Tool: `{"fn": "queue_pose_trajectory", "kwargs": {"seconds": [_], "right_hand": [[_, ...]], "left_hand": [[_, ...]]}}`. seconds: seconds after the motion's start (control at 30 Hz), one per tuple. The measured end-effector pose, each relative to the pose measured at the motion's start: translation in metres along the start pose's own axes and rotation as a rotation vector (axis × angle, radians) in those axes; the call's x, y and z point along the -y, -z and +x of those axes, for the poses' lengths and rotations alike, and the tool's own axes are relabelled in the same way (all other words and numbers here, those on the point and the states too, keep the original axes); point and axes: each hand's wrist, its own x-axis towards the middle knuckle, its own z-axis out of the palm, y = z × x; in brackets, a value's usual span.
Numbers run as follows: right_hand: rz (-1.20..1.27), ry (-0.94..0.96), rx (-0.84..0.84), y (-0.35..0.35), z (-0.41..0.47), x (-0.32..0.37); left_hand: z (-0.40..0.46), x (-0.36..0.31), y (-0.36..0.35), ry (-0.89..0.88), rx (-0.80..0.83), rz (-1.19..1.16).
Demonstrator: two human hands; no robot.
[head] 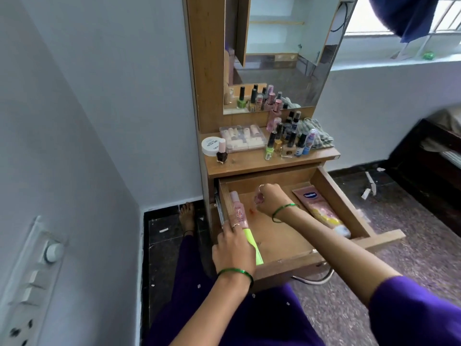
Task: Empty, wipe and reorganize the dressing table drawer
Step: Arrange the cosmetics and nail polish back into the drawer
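You're mid-emptying: in the drawer point(334, 193) your left hand point(233, 248) grips a pink bottle point(238, 211), your right hand point(270, 198) pinches what seems a small bottle point(259, 197), a tube point(321, 211) remains, wiping undone.

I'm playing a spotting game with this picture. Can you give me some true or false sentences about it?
1. The drawer is pulled open. True.
2. The left hand holds a pink bottle. True.
3. The right hand is up on the tabletop. False: it is inside the drawer, pinching a small pink thing.
4. The pink tube lies on the floor. False: it lies in the drawer, at the right side.
5. Nail polish bottles stand on the tabletop. True.
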Motion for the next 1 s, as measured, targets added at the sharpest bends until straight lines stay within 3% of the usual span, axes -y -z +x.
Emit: {"fn": "queue_pose_trajectory", "kwargs": {"seconds": [0.5, 1.0], "right_hand": [[0.374, -0.328, -0.175, -0.045, 0.015, -0.001], [0.596, -0.432, -0.245, -0.057, 0.042, 0.006]], "left_hand": [[0.002, 0.005, -0.010, 0.002, -0.013, 0.015], [0.003, 0.008, -0.012, 0.002, -0.019, -0.028]]}}
